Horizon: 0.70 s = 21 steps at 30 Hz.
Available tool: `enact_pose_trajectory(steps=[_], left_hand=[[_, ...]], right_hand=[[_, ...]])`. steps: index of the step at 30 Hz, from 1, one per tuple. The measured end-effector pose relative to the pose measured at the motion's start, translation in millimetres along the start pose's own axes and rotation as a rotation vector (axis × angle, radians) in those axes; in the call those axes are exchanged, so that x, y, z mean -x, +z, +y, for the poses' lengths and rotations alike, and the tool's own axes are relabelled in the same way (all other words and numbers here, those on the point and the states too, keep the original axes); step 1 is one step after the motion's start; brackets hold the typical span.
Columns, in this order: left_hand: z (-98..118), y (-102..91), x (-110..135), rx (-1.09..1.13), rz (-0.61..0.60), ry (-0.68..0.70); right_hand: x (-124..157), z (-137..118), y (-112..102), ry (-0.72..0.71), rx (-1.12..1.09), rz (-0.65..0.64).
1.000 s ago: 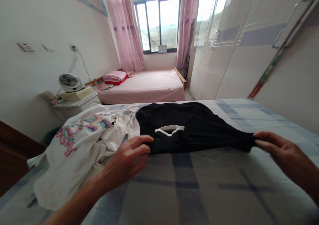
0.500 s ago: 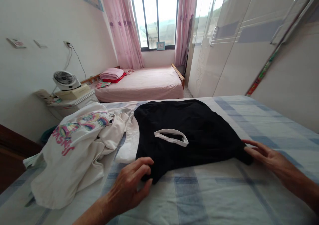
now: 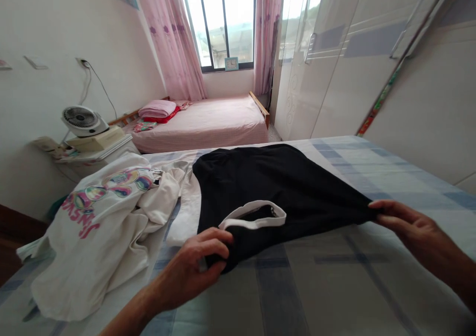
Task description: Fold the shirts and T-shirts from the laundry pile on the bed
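Note:
A black shirt (image 3: 256,177) with a white-banded neck opening (image 3: 256,223) lies spread on the bed. White cloth (image 3: 188,212) shows along its left edge. My left hand (image 3: 204,259) is closed on the near left corner of the shirt, its fingertips curled over the fabric. At the right end, my right hand (image 3: 405,222) pinches another corner, thumb below and fingers above. Between the two hands the near edge is drawn fairly taut. A cream T-shirt (image 3: 107,246) with a colourful sunglasses print lies rumpled to the left of my left hand.
The bed carries a blue and white checked sheet (image 3: 297,286). Beyond it stands a second bed (image 3: 208,120) with a pink cover and folded bedding (image 3: 159,109). A fan (image 3: 84,120) sits on a cabinet at left. White wardrobe doors (image 3: 334,78) line the right side.
My right hand has pulled its corner outward, stretching the black shirt to the right. My left hand has gripped the near corner, and the neck opening has risen and widened. The view has shifted slightly.

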<state>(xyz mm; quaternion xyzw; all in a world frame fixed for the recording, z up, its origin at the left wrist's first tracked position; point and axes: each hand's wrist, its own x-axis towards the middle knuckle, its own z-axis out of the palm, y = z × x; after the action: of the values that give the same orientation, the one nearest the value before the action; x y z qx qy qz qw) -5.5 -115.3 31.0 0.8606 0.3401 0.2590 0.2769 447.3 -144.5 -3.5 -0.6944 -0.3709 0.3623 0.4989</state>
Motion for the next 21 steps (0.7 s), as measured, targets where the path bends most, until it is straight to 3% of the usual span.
enact_pose_trajectory(steps=[2, 4, 7, 9, 12, 15, 18, 21], left_hand=[[1.8, 2.3, 6.4, 0.018, -0.096, -0.036], [2.0, 4.4, 7.2, 0.051, -0.116, -0.082], [2.4, 2.3, 1.6, 0.168, -0.017, -0.174], [3.3, 1.5, -3.4, 0.242, -0.059, -0.231], [2.2, 11.3, -11.6, 0.043, -0.057, -0.277], [-2.9, 30.3, -23.4, -0.334, 0.114, -0.237], [-1.6, 39.4, -36.5, -0.423, 0.041, -0.188], [13.7, 30.0, -42.1, -0.266, -0.054, -0.031]], right_hand=[[4.5, 7.1, 1.0, 0.139, -0.019, -0.111], [7.3, 8.4, 5.0, 0.163, -0.034, -0.154], [6.1, 3.9, 8.0, 0.033, 0.024, -0.074], [3.2, 1.7, 6.6, -0.042, 0.144, -0.084], [-0.4, 3.0, 5.7, -0.140, 0.362, -0.203], [-1.0, 4.3, 10.9, -0.255, 0.547, -0.220], [1.1, 0.0, 16.8, -0.346, 0.702, -0.143], [5.4, -5.0, 14.4, -0.512, 0.754, -0.009]])
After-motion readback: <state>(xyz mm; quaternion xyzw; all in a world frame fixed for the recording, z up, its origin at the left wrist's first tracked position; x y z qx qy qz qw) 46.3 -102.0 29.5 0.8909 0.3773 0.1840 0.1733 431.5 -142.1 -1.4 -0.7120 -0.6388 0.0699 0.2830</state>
